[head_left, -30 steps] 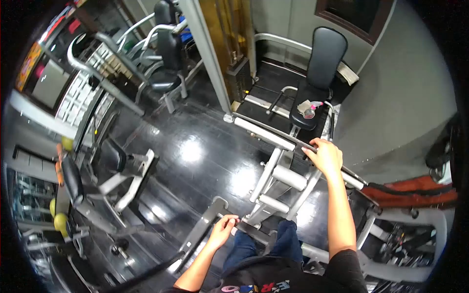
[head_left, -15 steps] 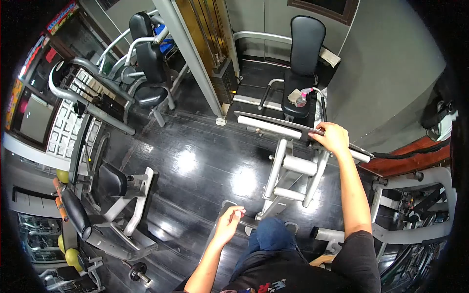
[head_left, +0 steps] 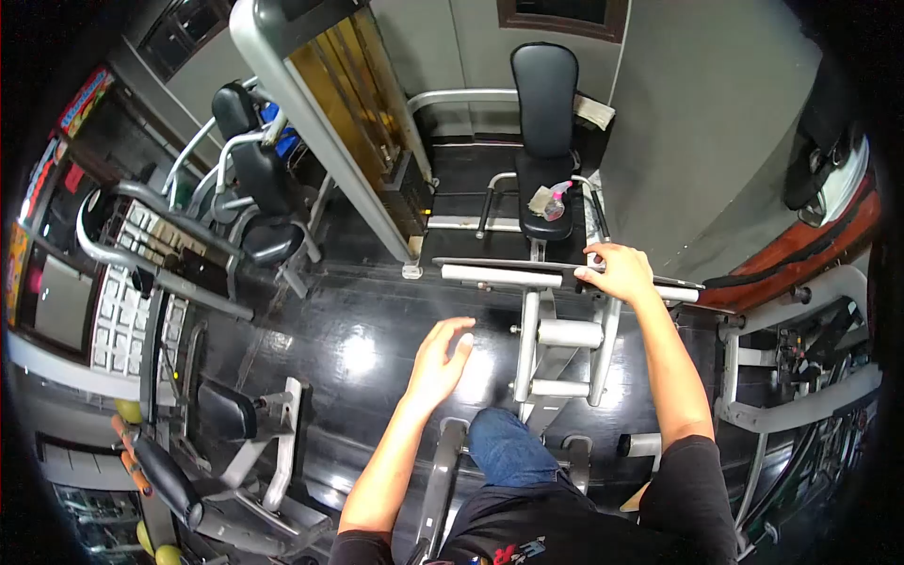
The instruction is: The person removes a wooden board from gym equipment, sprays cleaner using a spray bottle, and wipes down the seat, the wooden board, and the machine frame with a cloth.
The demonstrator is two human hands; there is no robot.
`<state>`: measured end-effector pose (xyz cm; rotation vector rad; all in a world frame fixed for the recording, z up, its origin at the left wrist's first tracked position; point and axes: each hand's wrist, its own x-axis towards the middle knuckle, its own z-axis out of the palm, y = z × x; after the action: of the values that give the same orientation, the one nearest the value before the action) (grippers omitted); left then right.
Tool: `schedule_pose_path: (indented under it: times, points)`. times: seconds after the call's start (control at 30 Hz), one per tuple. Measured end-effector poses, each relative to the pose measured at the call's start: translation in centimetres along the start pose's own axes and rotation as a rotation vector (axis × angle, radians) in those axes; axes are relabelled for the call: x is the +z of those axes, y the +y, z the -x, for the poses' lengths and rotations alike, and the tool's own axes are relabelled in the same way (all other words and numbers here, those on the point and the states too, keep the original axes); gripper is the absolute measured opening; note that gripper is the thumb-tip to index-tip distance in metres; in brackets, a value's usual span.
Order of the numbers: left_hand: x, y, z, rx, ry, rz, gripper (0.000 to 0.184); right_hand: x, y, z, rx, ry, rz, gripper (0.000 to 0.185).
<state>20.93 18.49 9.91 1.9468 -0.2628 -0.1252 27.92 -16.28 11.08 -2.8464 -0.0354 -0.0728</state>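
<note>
My right hand [head_left: 618, 272] has its fingers over the top edge of a flat, wide plate [head_left: 490, 265], with the thumb on the near side. The plate is seen nearly edge-on and looks like the footplate of a leg machine. Silver tubes and a silver roller [head_left: 570, 332] lie below it. My left hand [head_left: 441, 360] is in the air to the left of that frame, fingers apart and holding nothing. A knee in blue jeans [head_left: 508, 446] shows between my forearms.
Beyond the plate stands a black padded seat [head_left: 546, 99] bearing a pink-topped clear bottle [head_left: 556, 201] and a cloth. A weight-stack tower [head_left: 320, 122] rises left of it. Other machines [head_left: 226, 411] line the left. A grey wall [head_left: 706, 141] bounds the right.
My left hand has risen forward toward the plate, its fingers spreading. My right hand stays on the plate's edge. The view has shifted, and more of the jeans-clad leg shows.
</note>
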Motion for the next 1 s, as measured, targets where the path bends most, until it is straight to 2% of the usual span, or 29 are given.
schedule_pose_path:
  times: [0.03,0.1,0.17,0.23,0.27,0.37,0.43,0.5,0.63,0.7,0.8,0.9,1.0]
  points:
    - [-0.1,0.3,-1.2,0.009,-0.011,0.003,0.028,-0.2,-0.1,-0.1,0.012,0.007,0.004,0.063]
    - [-0.2,0.7,-3.3,0.256,0.032,-0.283,0.031,-0.2,-0.1,-0.2,0.031,-0.022,0.012,0.063]
    - [-0.2,1.1,-5.2,0.244,0.003,-0.303,0.037,-0.3,-0.1,-0.4,0.045,-0.028,0.012,0.062]
    - [-0.1,1.2,-7.1,0.345,0.041,-0.527,0.042,-0.2,-0.1,-0.5,0.036,-0.057,0.022,0.061]
    - [0.1,0.8,-8.1,0.329,0.037,-0.590,0.045,-0.4,-0.5,-0.5,0.038,-0.055,0.029,0.060]
    - [-0.4,-0.5,-11.3,0.328,-0.096,-0.746,0.049,-0.1,-0.3,-0.7,-0.019,-0.065,0.061,0.057]
    - [-0.8,-1.8,-13.6,0.396,-0.225,-0.732,0.041,0.0,-0.3,-0.9,-0.027,-0.092,0.059,0.055]
    - [-1.5,-1.9,-15.6,0.333,-0.408,-0.638,0.034,-0.2,-0.4,-1.3,-0.037,-0.102,0.070,0.050]
    - [-2.8,-2.8,-17.1,0.416,-0.436,-0.547,0.027,-0.4,-0.9,-1.9,0.036,-0.129,0.016,0.042]
    - [-3.1,-3.5,-18.3,0.355,-0.528,-0.539,0.025,-0.1,-0.8,-2.0,0.042,-0.132,0.026,0.041]
    - [-4.0,-3.5,-19.2,0.378,-0.579,-0.497,0.023,0.0,-1.0,-1.9,0.046,-0.100,0.000,0.039]
    - [-4.4,-4.7,-19.4,0.426,-0.552,-0.421,0.023,-0.6,-1.9,-2.1,0.061,-0.066,-0.044,0.034]
    - [-4.5,-5.2,-19.9,0.441,-0.579,-0.391,0.022,-0.7,-4.0,-3.2,0.252,-0.108,-0.302,0.024]
